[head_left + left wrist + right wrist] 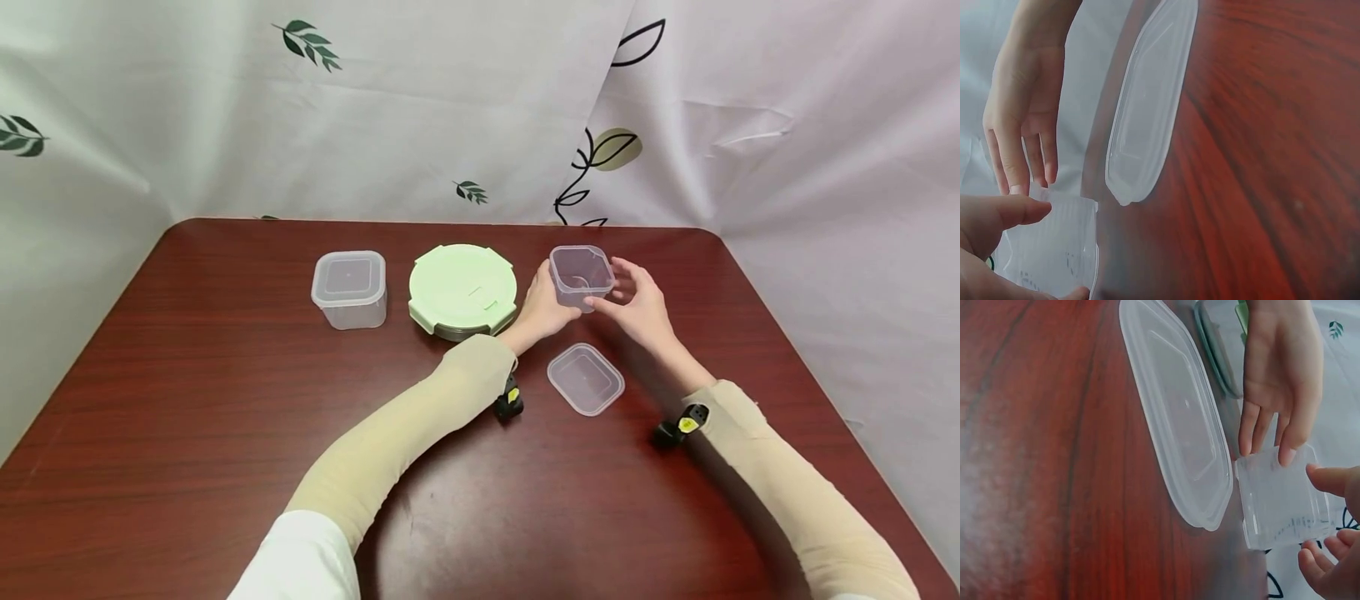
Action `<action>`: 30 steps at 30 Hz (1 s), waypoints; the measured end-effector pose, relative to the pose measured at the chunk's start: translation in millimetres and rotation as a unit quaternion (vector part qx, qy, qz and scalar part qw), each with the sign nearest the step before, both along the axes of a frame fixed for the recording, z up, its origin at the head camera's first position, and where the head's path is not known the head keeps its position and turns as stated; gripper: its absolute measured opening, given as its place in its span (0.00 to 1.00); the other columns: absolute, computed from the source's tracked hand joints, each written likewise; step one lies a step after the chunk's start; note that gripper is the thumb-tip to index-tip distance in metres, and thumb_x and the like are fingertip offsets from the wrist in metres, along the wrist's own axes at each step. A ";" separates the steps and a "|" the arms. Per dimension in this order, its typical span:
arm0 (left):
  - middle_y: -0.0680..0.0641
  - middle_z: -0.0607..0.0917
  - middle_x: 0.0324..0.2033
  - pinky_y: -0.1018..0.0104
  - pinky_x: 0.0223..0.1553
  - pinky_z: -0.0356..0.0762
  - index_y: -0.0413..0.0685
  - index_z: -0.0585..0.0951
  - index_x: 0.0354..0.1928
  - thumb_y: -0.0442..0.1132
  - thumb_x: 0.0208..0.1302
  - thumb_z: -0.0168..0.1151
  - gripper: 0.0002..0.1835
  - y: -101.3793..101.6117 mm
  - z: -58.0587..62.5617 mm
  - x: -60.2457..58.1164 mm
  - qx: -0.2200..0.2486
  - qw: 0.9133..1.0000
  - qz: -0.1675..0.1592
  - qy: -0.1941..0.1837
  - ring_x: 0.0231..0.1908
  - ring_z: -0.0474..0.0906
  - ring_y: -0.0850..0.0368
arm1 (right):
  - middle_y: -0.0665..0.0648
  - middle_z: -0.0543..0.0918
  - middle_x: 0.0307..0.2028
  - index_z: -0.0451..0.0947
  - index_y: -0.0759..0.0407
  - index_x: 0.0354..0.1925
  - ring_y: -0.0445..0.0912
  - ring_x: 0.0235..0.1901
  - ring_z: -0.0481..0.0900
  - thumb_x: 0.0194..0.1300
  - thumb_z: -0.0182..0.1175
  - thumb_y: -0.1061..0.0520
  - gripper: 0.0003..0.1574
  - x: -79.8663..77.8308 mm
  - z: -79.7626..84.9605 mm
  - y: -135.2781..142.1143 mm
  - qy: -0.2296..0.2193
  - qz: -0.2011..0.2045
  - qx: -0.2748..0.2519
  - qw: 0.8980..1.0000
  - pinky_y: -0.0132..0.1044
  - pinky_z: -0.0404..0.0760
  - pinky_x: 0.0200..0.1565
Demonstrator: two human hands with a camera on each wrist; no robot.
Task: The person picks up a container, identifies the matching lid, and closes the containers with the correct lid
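An open-topped clear plastic container (579,275) is at the far right of the table, between both hands. My left hand (546,307) grips its left side, thumb at the front and fingers along the wall. My right hand (643,307) is at the container's right side with its thumb close to the front corner. In the right wrist view, the fingers (1316,562) of that hand are loosely spread beside the clear wall. A loose clear lid (586,379) lies flat on the table, nearer me than the container.
Left of the hands stands a round container with a pale green clip lid (462,286), close by my left wrist. Farther left is a lidded clear container (349,289). A white leaf-patterned cloth (420,108) hangs behind the dark red table (225,433).
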State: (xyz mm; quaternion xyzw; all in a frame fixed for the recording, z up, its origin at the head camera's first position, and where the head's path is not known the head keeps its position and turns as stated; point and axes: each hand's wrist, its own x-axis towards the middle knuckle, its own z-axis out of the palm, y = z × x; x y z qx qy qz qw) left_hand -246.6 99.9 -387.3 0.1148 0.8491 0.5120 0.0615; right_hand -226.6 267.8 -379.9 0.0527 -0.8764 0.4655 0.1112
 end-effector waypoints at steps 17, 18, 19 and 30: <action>0.36 0.59 0.64 0.55 0.64 0.63 0.40 0.49 0.72 0.40 0.50 0.74 0.53 -4.7 -3.3 7.9 -0.031 0.999 -0.003 0.018 0.62 0.61 0.44 | 0.65 0.74 0.57 0.67 0.63 0.65 0.54 0.47 0.79 0.54 0.71 0.59 0.43 12.6 -1.1 2.1 0.003 0.013 0.005 1.000 0.16 0.74 0.43; 0.36 0.60 0.64 0.56 0.64 0.63 0.40 0.50 0.71 0.41 0.50 0.74 0.53 -4.8 -4.0 7.6 -0.031 0.999 0.000 0.020 0.62 0.61 0.45 | 0.65 0.75 0.57 0.67 0.63 0.65 0.53 0.47 0.79 0.54 0.71 0.59 0.42 13.5 -1.1 2.6 0.001 0.015 0.001 1.000 0.16 0.75 0.43; 0.37 0.61 0.64 0.56 0.65 0.63 0.40 0.51 0.71 0.42 0.51 0.74 0.52 -4.9 -4.8 7.1 -0.028 0.999 0.002 0.022 0.62 0.61 0.45 | 0.65 0.75 0.57 0.67 0.62 0.65 0.50 0.46 0.79 0.54 0.71 0.59 0.42 14.1 -1.4 3.3 -0.001 0.016 -0.001 1.000 0.16 0.75 0.43; 0.39 0.65 0.67 0.56 0.67 0.63 0.39 0.51 0.71 0.42 0.47 0.77 0.55 -8.2 -12.9 2.3 0.040 0.999 -0.003 0.024 0.66 0.64 0.47 | 0.68 0.80 0.47 0.66 0.67 0.60 0.29 0.30 0.76 0.52 0.72 0.61 0.39 24.3 -4.0 13.5 -0.025 0.016 0.004 1.000 0.17 0.75 0.35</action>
